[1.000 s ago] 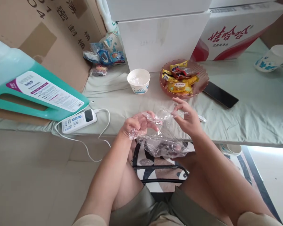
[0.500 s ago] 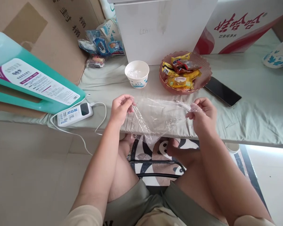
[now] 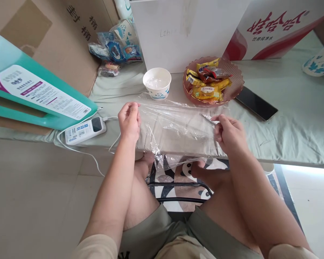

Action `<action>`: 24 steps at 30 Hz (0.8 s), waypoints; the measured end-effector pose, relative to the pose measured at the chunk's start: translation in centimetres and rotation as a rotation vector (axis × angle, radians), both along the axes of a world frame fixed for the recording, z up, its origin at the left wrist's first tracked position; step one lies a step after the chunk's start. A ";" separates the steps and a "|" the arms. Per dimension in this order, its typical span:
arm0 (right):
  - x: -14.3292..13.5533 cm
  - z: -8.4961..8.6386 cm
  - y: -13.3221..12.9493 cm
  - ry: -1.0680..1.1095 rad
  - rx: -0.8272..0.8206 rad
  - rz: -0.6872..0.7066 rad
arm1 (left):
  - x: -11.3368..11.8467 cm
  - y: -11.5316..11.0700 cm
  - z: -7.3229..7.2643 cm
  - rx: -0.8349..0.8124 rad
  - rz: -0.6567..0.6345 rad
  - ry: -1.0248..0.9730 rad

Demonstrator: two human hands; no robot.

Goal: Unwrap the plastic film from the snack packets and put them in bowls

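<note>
A crumpled sheet of clear plastic film (image 3: 175, 126) is stretched between my two hands, over the front of the cloth-covered surface. My left hand (image 3: 130, 120) is closed, pinching the film's left edge. My right hand (image 3: 230, 133) grips its right side with curled fingers. A thin grey sliver (image 3: 207, 119) sticks out by the right fingertips; I cannot make out what it is. The film's lower part hangs past the front edge above my legs. Just beyond it stands a white paper bowl (image 3: 157, 84) with something clear inside.
A pink ribbed dish (image 3: 233, 77) holds wrapped snacks, with a black phone (image 3: 256, 102) beside it. At left are a green liquid jug (image 3: 37, 97) and a white power bank (image 3: 85, 130) with a cable. Boxes stand behind, including a white box (image 3: 189, 34).
My left hand has moved left and slightly up, and my hands are farther apart. The plastic film is spread wider and reaches closer to the paper bowl.
</note>
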State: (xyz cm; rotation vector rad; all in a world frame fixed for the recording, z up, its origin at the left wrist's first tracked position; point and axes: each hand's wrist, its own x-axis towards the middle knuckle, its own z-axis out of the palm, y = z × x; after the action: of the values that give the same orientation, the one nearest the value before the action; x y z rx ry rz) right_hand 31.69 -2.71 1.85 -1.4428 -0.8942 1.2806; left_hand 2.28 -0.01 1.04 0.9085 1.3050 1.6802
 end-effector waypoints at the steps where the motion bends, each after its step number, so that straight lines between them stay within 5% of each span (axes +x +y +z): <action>1: 0.1 -0.1 0.0 -0.006 0.007 0.000 | -0.1 0.0 -0.1 -0.007 -0.006 -0.032; 5: 0.4 -0.9 0.4 -0.026 0.125 -0.114 | -0.2 -0.5 0.1 -0.228 -0.249 -0.150; 8: 0.8 -1.5 0.8 -0.016 0.196 -0.243 | 0.0 -1.3 0.0 -0.477 -0.496 -0.062; 10: 1.1 -1.5 0.8 0.044 0.155 -0.231 | 0.3 -1.5 -0.1 -0.510 -0.491 0.035; 13: 1.4 -1.3 0.0 0.126 0.008 -0.031 | 0.8 -1.2 -0.3 -0.331 -0.300 0.075; 17: 1.0 -0.7 -1.3 -0.080 -0.031 0.214 | 0.9 -1.0 0.0 -0.141 -0.175 -0.007; 22: 0.7 -0.6 -1.1 -0.277 0.292 -0.059 | 0.4 -1.7 0.0 -0.328 -0.437 0.114; 24: 1.0 -1.0 -1.0 -0.333 0.393 -0.125 | 0.3 -1.9 -0.3 -0.314 -0.433 0.187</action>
State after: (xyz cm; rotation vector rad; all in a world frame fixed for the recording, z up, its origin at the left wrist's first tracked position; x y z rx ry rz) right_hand 32.65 -3.67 0.87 -1.3858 -1.1814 0.7297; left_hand 2.57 -1.88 0.73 1.0818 1.3312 1.0463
